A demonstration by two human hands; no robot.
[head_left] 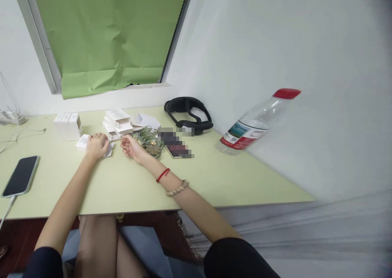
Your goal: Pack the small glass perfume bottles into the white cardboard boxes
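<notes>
So the left hand (97,146) was palm-down over a small, white, rectangular cardboard box (81,143), fingers bent onto it, though I couldn't tell how tight the grip was. The right hand (130,147) hung loosely half-open just beside it, nothing visible in it. Right past the hands sat a messy stack of white, open-ended cardboard boxes (117,118), and just right of the right hand was a heap of shiny, greenish, clear-looking plastic packets (150,139). Three upright white boxes (67,126) stood beyond the left hand, over to its left.
</notes>
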